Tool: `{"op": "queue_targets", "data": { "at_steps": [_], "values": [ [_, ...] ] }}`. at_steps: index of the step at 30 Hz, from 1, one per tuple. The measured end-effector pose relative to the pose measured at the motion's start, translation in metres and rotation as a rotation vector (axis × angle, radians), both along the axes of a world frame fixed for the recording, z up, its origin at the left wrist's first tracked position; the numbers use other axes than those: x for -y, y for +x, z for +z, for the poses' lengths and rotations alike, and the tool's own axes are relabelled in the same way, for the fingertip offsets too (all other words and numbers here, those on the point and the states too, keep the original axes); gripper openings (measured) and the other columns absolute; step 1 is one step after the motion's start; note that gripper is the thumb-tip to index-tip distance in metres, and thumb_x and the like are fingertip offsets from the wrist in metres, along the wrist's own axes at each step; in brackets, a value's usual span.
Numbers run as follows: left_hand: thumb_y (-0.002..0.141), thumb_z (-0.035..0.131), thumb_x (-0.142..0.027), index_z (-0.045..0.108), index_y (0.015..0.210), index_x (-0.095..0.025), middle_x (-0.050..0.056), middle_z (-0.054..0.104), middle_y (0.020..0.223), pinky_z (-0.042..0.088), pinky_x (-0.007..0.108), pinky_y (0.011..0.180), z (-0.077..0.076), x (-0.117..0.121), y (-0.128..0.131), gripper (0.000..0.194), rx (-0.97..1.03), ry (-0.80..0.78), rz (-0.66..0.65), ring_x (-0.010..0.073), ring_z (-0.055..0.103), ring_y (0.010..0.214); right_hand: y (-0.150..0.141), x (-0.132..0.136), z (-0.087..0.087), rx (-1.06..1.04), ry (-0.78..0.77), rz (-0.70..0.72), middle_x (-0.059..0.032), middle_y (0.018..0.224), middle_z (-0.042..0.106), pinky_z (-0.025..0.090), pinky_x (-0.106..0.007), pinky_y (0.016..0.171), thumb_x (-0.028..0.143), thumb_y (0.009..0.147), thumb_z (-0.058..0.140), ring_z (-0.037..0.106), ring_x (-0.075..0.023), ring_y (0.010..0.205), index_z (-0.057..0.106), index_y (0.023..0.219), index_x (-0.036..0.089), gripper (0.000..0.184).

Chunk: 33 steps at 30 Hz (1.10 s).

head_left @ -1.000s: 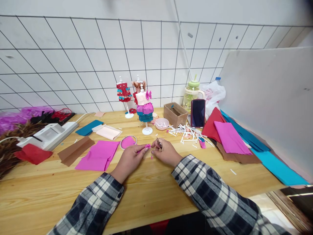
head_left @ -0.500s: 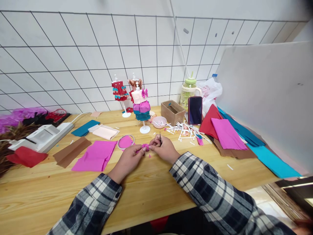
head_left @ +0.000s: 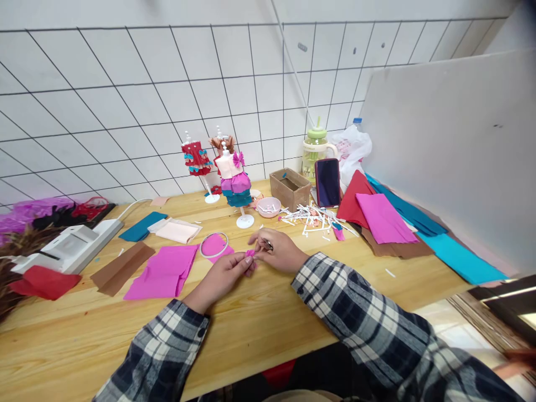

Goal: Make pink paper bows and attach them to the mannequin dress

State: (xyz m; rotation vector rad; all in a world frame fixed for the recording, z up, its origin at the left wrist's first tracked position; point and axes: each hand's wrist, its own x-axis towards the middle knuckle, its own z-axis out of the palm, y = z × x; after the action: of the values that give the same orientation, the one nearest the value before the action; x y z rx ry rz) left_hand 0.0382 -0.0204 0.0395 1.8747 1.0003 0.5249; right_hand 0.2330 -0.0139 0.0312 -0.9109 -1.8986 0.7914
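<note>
My left hand (head_left: 226, 274) is closed, pinching a small gathered piece of magenta crepe paper (head_left: 250, 253) between thumb and fingers. Against it, from the right, lie the fingertips of my right hand (head_left: 280, 251). Tucked in that closed right hand is a slim dark tool (head_left: 267, 244); its tip is hidden and I cannot tell its kind. Just left of the hands, a silver ring (head_left: 201, 249) lies over a magenta paper piece (head_left: 215, 247). Behind stands a mini dress form (head_left: 235, 184) in pink, magenta and teal paper with a magenta bow.
Folded magenta paper (head_left: 163, 272) and brown paper (head_left: 122, 269) lie left, near a white power strip (head_left: 79, 245). Behind my right hand are white paper strips (head_left: 310, 218), a pink bowl (head_left: 268, 207), a cardboard box (head_left: 290, 188) and a propped phone (head_left: 328, 183). Stacked coloured paper (head_left: 385, 218) lies right.
My right hand has turned, so the dark tool now lies lower among its fingers. The magenta paper is more covered by my fingertips. The whole view has shifted and tilted slightly.
</note>
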Motion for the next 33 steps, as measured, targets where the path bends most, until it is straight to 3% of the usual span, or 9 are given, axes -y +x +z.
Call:
{"op": "queue_targets", "data": {
  "at_steps": [3, 6, 10, 17, 19, 22, 26, 33],
  "values": [
    [0.089, 0.046, -0.053, 0.061, 0.071, -0.017, 0.002, 0.062, 0.069, 0.046, 0.027, 0.070, 0.0011, 0.0004, -0.0028, 0.043, 0.023, -0.057, -0.047, 0.0155, 0.056, 0.069, 0.0029, 0.0027, 0.0047, -0.013, 0.030, 0.138, -0.0066, 0.108, 0.067, 0.045, -0.030, 0.077, 0.018, 0.078, 0.060, 0.063, -0.0175, 0.091, 0.037, 0.068, 0.022, 0.026],
    [0.088, 0.049, -0.053, 0.058, 0.065, -0.017, 0.001, 0.059, 0.066, 0.044, 0.026, 0.067, 0.0009, -0.0004, -0.0060, 0.043, 0.018, -0.114, -0.066, 0.0145, 0.053, 0.065, 0.0013, 0.0048, 0.0054, -0.035, -0.070, 0.234, -0.0051, 0.094, 0.071, 0.046, -0.029, 0.074, 0.018, 0.079, 0.057, 0.065, -0.0187, 0.091, 0.030, 0.065, 0.023, 0.031],
    [0.087, 0.049, -0.053, 0.056, 0.065, -0.017, 0.001, 0.056, 0.064, 0.042, 0.026, 0.065, 0.0020, -0.0023, -0.0083, 0.043, 0.013, -0.144, -0.117, 0.0137, 0.050, 0.063, -0.0013, 0.0053, 0.0043, -0.122, -0.199, 0.244, -0.0043, 0.086, 0.072, 0.046, -0.029, 0.071, 0.017, 0.076, 0.059, 0.067, -0.0187, 0.086, 0.026, 0.067, 0.024, 0.035],
    [0.091, 0.041, -0.052, 0.059, 0.070, -0.017, 0.003, 0.060, 0.069, 0.045, 0.027, 0.069, 0.0028, -0.0029, -0.0100, 0.044, -0.046, -0.110, -0.157, 0.0158, 0.054, 0.069, -0.0025, 0.0016, 0.0002, -0.213, -0.282, 0.233, -0.0012, 0.079, 0.070, 0.048, -0.028, 0.068, 0.018, 0.072, 0.064, 0.067, -0.0177, 0.079, 0.028, 0.068, 0.024, 0.037],
    [0.093, 0.040, -0.048, 0.063, 0.077, -0.017, 0.005, 0.066, 0.079, 0.047, 0.029, 0.074, 0.0021, -0.0022, -0.0088, 0.042, -0.046, -0.025, -0.137, 0.0172, 0.058, 0.076, -0.0034, 0.0009, -0.0010, -0.238, -0.296, 0.201, -0.0004, 0.077, 0.069, 0.048, -0.028, 0.066, 0.017, 0.071, 0.064, 0.067, -0.0171, 0.076, 0.028, 0.068, 0.024, 0.037],
    [0.093, 0.042, -0.045, 0.067, 0.093, -0.018, 0.008, 0.068, 0.092, 0.046, 0.032, 0.080, 0.0013, -0.0025, -0.0059, 0.037, -0.128, 0.264, -0.063, 0.0198, 0.059, 0.086, -0.0046, 0.0004, -0.0024, -0.225, -0.282, 0.090, 0.0003, 0.076, 0.069, 0.049, -0.028, 0.065, 0.016, 0.069, 0.065, 0.067, -0.0173, 0.075, 0.029, 0.067, 0.024, 0.037],
    [0.094, 0.042, -0.042, 0.069, 0.090, -0.018, 0.009, 0.068, 0.091, 0.042, 0.036, 0.086, 0.0013, -0.0064, -0.0050, 0.036, -0.281, 0.572, -0.059, 0.0212, 0.057, 0.088, -0.0043, 0.0001, -0.0036, -0.163, -0.219, 0.047, -0.0004, 0.077, 0.069, 0.049, -0.028, 0.066, 0.015, 0.071, 0.063, 0.068, -0.0178, 0.079, 0.029, 0.067, 0.023, 0.035],
    [0.095, 0.039, -0.038, 0.067, 0.081, -0.019, 0.006, 0.066, 0.082, 0.041, 0.034, 0.081, 0.0082, -0.0077, -0.0083, 0.037, -0.274, 0.582, -0.006, 0.0202, 0.056, 0.082, -0.0042, 0.0029, -0.0026, -0.089, -0.077, 0.042, -0.0050, 0.093, 0.069, 0.047, -0.028, 0.069, 0.024, 0.074, 0.067, 0.064, -0.0160, 0.079, 0.038, 0.069, 0.022, 0.029]
  ]
}}
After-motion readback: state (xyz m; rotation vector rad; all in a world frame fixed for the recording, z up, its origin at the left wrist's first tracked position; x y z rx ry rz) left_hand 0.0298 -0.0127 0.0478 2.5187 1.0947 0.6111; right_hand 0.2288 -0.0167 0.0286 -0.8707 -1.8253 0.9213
